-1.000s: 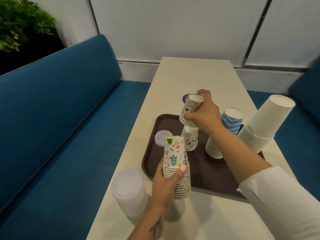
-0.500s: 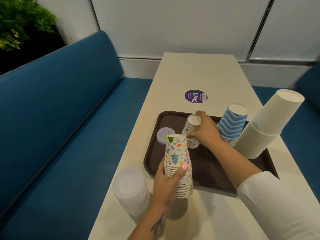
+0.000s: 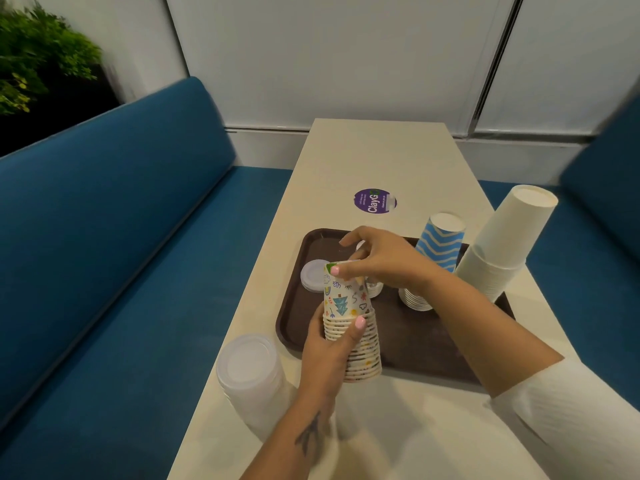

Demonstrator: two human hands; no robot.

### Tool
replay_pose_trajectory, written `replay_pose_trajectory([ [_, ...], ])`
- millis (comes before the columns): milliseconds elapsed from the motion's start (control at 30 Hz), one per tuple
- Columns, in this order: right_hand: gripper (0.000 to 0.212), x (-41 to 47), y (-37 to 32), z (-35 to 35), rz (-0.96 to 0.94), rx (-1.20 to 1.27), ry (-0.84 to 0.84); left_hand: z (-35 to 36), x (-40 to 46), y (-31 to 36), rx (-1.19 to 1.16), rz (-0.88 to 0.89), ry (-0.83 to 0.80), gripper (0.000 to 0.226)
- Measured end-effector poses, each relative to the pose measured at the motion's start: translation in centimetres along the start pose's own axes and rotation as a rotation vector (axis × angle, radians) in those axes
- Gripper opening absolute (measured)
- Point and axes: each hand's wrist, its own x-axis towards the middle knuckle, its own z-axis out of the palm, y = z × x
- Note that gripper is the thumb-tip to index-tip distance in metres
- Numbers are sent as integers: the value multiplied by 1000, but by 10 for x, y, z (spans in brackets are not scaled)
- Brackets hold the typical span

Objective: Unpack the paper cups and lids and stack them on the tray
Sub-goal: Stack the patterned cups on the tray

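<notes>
The right hand [image 3: 377,261] has come back from the tray [image 3: 294,306], seemingly pinching the top cup [image 3: 343,292] of the stack [image 3: 360,348] that the left hand [image 3: 329,351] grips; next, lift 1 cup free.

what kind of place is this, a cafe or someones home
Most likely a cafe or canteen booth, not a home. A narrow table runs between blue bench seats, it carries a round branded sticker, and a brown serving tray holds stacks of disposable cups.

Printed paper cups [image 3: 349,327], matt brown plastic tray [image 3: 294,306]
</notes>
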Motion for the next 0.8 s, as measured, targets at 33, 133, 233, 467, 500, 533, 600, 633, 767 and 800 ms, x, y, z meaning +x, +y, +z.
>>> replay_pose_trajectory([
  [33,50,1,1,-1,9,48,15,0,-1,0,4,7,-7,90],
  [133,44,4,1,-7,41,192,48,0,-4,-1,21,16,-12,88],
  [233,44,6,-3,-14,54,261,86,-1,-8,-2,8,-10,-17,87],
  [467,41,19,-8,-30,-24,321,377,-4,-13,-2,-44,-54,-15,71],
  [500,43,22,-8,-32,-49,260,456,-4,-12,-3,-38,-60,-13,67],
  [533,45,26,-7,-33,-68,174,514,-4,-12,-3,-34,-67,-11,60],
  [600,51,33,-3,-33,-80,-14,576,-5,-11,-6,-28,-76,-5,51],
  [633,53,37,0,-31,-74,-93,576,-6,-10,-7,-20,-81,-5,50],
  [767,54,51,16,-20,4,-292,472,-6,-7,-9,-24,-95,-13,48],
  [800,55,55,20,-16,21,-315,444,-6,-6,-9,-24,-98,-16,47],
])
